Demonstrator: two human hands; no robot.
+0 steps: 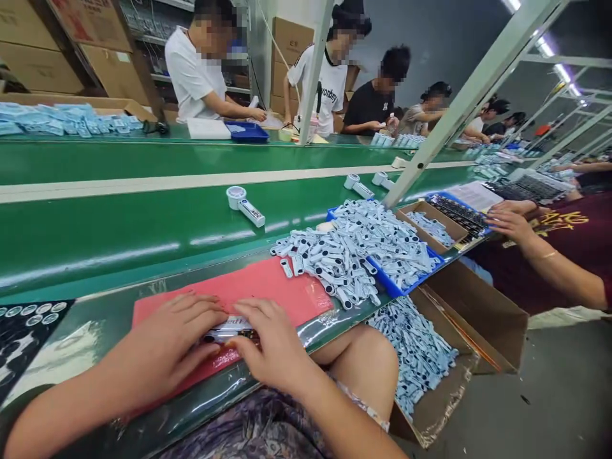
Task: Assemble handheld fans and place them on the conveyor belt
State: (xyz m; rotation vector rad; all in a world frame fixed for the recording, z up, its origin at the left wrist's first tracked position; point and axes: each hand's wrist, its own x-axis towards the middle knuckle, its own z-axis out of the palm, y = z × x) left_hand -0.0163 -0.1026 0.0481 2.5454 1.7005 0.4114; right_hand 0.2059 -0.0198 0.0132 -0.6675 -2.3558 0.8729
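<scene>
Printed casing (233,327): it is held on the mat between both hands, and from it, as the centre of the dial, all directions are taken

At 12 o'clock the view is crossed by a green belt (119,236), edged on the near side by a work ledge (108,288). Below the ledge at 3 o'clock, an open carton (447,411) is filled with pale blue parts (425,357). At 2 o'clock a blue tray (388,287) is buried under a heap (335,258) of similar parts, spilled past its rim. The casing is backed by a red mat (258,280), whose far right corner is met by the heap. The casing's left end is grasped by the left hand (176,335), its right end by the right hand (270,338), with fingers on top and thumbs along the near edge. Towards 12 o'clock, a white gadget (248,209) is carried on the belt.

If pressed unevenly, the casing could be tilted or skidded across the mat. Its small print could be scuffed by rubbing fingertips. Loose parts could be knocked over the ledge's near edge if the heap were brushed by the right forearm, and strays could be mixed in with the held piece if pushed further onto the mat
</scene>
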